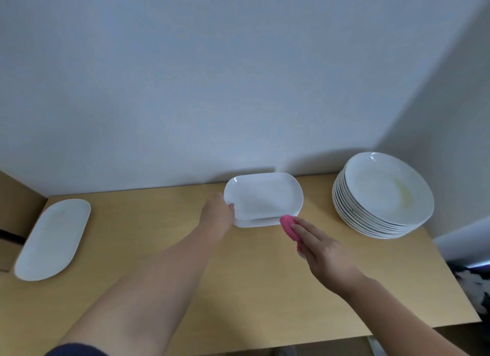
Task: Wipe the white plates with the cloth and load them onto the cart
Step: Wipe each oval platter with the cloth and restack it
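The left hand [217,212] grips the left rim of the top rectangular plate [262,196], tilted above a second plate [257,222] on the surface [159,223]. The right hand [323,247] holds the pink cloth [287,226] at its near corner.

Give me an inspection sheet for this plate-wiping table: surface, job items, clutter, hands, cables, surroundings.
Surface: wooden table.
Job's things: top rectangular plate, partly lifted off another beneath; round plate stack, yellowish smear on top; oval platter; pink cloth.
Clutter: nothing seen.
Hands: left hand grips that plate's left edge; right hand holds the cloth beside it.
Cables: nothing seen.
Surroundings: pale wall; brown box left; cart not in view.
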`<state>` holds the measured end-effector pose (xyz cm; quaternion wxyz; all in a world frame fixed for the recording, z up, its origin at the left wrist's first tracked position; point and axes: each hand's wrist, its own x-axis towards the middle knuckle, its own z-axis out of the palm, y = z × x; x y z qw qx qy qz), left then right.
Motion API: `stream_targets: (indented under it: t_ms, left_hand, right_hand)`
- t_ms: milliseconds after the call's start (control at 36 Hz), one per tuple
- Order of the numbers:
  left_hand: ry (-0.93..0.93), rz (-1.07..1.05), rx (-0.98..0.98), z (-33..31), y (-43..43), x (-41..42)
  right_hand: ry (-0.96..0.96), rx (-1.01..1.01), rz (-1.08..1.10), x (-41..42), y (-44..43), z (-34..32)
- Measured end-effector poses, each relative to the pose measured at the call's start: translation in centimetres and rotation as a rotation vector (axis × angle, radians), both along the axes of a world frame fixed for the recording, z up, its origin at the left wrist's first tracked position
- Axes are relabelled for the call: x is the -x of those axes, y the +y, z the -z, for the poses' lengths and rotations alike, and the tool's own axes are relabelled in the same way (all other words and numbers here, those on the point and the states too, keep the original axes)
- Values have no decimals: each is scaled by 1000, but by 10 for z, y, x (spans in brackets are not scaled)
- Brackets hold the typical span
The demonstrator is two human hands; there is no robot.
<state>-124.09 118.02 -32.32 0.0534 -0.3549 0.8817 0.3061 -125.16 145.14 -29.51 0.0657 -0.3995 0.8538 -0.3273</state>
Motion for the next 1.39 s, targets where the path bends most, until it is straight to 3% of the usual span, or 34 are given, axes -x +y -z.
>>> stream_targets:
  t_ms: [417, 639, 722, 1028, 1389]
  left_hand:
    - [65, -132, -56, -3, 4, 4]
    - [195, -220, -362, -24, 1, 5]
    - [230, -210, -362, -28, -2, -3]
    - [273, -343, -322, -35, -48, -96]
    - [202, -521, -358, 13, -67, -210]
  right_hand:
    - [47, 36, -14, 4, -2, 4]
    - [45, 33, -9, -1, -7, 0]
    - [64, 41, -21, -3, -12, -4]
    - [105, 110, -140, -22, -65, -21]
    - [33, 44, -326, -74, -142, -1]
